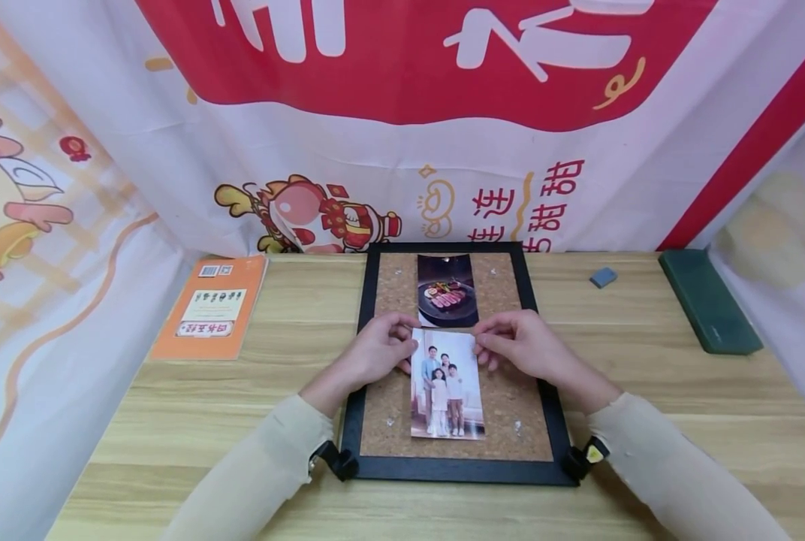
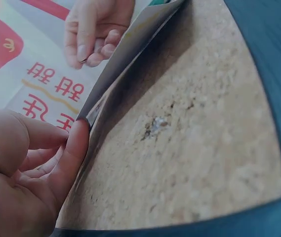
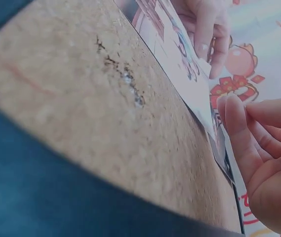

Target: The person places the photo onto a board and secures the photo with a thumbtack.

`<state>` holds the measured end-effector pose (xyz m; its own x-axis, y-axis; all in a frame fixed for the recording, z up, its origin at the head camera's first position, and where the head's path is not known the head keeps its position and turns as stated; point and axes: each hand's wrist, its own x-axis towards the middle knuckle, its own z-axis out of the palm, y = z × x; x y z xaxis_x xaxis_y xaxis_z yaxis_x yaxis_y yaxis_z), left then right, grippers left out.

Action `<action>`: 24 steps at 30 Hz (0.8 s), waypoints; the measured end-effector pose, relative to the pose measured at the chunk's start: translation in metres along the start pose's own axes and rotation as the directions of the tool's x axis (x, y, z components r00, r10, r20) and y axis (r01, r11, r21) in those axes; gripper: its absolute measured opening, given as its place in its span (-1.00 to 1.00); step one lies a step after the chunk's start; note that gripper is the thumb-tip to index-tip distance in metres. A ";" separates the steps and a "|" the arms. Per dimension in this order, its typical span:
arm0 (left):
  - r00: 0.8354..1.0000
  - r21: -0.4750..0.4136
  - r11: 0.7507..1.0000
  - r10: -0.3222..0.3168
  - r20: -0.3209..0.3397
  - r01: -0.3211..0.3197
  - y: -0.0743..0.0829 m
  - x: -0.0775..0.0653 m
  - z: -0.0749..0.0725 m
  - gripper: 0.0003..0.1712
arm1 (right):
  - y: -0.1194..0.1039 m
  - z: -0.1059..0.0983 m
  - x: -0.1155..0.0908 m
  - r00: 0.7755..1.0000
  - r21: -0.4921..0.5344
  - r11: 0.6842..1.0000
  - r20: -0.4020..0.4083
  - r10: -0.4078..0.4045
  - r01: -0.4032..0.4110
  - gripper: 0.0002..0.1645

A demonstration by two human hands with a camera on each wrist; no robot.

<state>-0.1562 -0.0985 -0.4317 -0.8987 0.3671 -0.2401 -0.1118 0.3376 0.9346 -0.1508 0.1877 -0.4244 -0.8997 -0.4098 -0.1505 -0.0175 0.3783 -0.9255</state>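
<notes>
A glossy family photo (image 1: 447,391) lies over the middle of a cork board (image 1: 511,391) with a black frame. My left hand (image 1: 382,349) pinches its upper left corner between thumb and finger; in the left wrist view the photo's edge (image 2: 130,54) stands up off the cork. At the upper right corner, my right hand (image 1: 514,346) has thumb and forefinger together, a tiny dark thing (image 2: 84,61) showing at their tips. Just above, a food photo (image 1: 446,291) is fixed near the board's top by a clear pin (image 1: 446,259).
Clear pins (image 1: 517,428) stick in the cork near its corners. An orange book (image 1: 206,308) lies left of the board. To the right are a small blue block (image 1: 603,278) and a dark green case (image 1: 710,304). A printed cloth (image 1: 348,150) hangs behind the wooden table (image 1: 294,300).
</notes>
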 end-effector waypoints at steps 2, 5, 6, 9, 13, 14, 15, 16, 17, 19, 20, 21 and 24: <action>1.000 0.007 1.000 0.001 -0.005 -0.001 -0.002 0.002 0.001 -0.62 | -0.002 0.002 0.003 1.000 -0.016 1.000 0.011 0.001 0.000 -0.77; 1.000 0.046 0.999 -0.007 -0.021 0.008 -0.003 0.004 0.003 -0.63 | -0.005 0.005 0.009 0.999 -0.019 1.000 0.035 0.013 -0.012 -0.79; 1.000 0.068 0.998 -0.007 -0.027 0.009 -0.003 0.004 0.003 -0.63 | -0.005 0.006 0.011 0.999 -0.012 1.000 0.043 0.016 -0.016 -0.80; 0.999 0.142 0.990 0.007 -0.033 -0.002 0.000 0.005 0.005 -0.64 | -0.003 0.011 0.018 0.998 0.030 0.999 0.064 0.023 -0.025 -0.82; 0.997 0.242 0.969 0.065 -0.030 -0.056 0.001 0.004 0.007 -0.66 | -0.001 0.018 0.027 0.997 0.079 0.996 0.070 0.037 -0.043 -0.85; 0.996 0.265 0.962 0.079 -0.032 -0.068 0.001 0.004 0.007 -0.67 | -0.001 0.020 0.028 0.997 0.078 0.996 0.068 0.040 -0.046 -0.86; 0.995 0.287 0.955 0.089 -0.034 -0.075 0.001 0.005 0.007 -0.67 | -0.001 0.021 0.030 0.997 0.073 0.996 0.066 0.045 -0.050 -0.86; 0.995 0.305 0.949 0.095 -0.037 -0.079 0.001 0.005 0.008 -0.68 | -0.001 0.023 0.031 0.997 0.062 0.997 0.061 0.052 -0.056 -0.87; 0.994 0.323 0.943 0.102 -0.040 -0.083 0.001 0.005 0.008 -0.68 | -0.002 0.024 0.032 0.997 0.049 0.997 0.060 0.054 -0.057 -0.87; 0.994 0.349 0.933 0.102 -0.042 -0.081 0.002 0.005 0.008 -0.69 | -0.003 0.026 0.034 0.996 0.019 0.998 0.061 0.059 -0.060 -0.87; 0.994 0.360 0.930 0.099 -0.041 -0.077 0.002 0.005 0.009 -0.69 | -0.003 0.027 0.035 0.996 0.004 0.998 0.063 0.062 -0.062 -0.87; 0.995 0.371 0.926 0.095 -0.040 -0.073 0.003 0.006 0.009 -0.69 | -0.004 0.027 0.036 0.995 -0.009 0.998 0.065 0.069 -0.069 -0.87; 0.996 0.400 0.914 0.086 -0.037 -0.064 0.004 0.008 0.009 -0.70 | -0.006 0.028 0.039 0.993 -0.033 0.995 0.077 0.091 -0.089 -0.86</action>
<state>-0.1597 -0.0868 -0.4320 -0.9201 0.3623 -0.1492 0.1249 0.6323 0.7646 -0.1734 0.1462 -0.4346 -0.8615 -0.4359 -0.2604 0.0483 0.4402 -0.8966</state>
